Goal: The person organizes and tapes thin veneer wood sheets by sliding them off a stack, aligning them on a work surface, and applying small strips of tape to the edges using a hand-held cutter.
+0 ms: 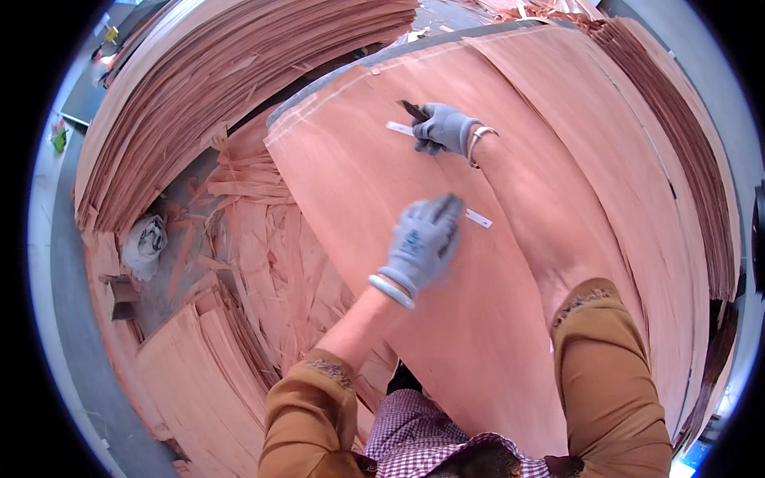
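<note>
My right hand [446, 129], in a grey glove, is closed around a dark, narrow tool [413, 111] that looks like a knife; its end points up and to the left. Beside those fingers a short white strip [399, 127] lies on a large reddish wood veneer sheet [470, 334]. Nearer to me, my left hand [422, 243], also gloved, is stretched flat over the same sheet, slightly blurred. Its fingers reach toward a second white strip [478, 217]. Whether its palm touches the veneer is hidden.
A tall, curved veneer stack [199, 88] stands at the far left. Torn veneer scraps [267, 239] and a white bag [145, 245] lie on the left. More veneer sheets [203, 374] are at the lower left. Layered dark sheet edges [677, 151] run along the right.
</note>
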A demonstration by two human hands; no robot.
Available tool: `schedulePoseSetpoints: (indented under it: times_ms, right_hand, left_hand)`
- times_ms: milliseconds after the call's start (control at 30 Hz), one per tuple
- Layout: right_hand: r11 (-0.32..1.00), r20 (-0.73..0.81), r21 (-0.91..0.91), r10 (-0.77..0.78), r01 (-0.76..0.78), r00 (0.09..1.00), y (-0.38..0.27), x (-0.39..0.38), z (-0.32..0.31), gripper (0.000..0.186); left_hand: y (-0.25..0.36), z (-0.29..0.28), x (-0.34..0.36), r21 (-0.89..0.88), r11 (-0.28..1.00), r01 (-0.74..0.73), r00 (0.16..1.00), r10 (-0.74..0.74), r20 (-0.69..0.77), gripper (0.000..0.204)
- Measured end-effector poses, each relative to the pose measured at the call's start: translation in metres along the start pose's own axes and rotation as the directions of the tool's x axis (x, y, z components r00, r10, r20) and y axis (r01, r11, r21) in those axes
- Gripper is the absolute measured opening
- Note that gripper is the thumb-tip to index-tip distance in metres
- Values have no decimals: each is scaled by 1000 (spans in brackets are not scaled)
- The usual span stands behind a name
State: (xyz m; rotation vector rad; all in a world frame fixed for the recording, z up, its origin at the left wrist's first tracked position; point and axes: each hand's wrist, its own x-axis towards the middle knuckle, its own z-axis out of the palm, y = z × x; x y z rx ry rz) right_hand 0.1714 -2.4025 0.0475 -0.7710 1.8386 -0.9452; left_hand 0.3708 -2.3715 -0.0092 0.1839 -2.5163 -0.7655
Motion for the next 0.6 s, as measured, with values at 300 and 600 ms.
schedulePoseSetpoints:
  times_ms: [300, 600]
  right_hand:
    - [841, -175, -534, -2, -93, 984, 20, 38, 1, 23]
    - [996, -31, -89, 9, -12, 999, 72, -96, -33, 49]
  left_hand:
    - [-95, -4, 66, 481, 874, 67, 995, -93, 30, 52]
    - [-75, -26, 65, 510, 859, 48, 958, -185, 221, 50]
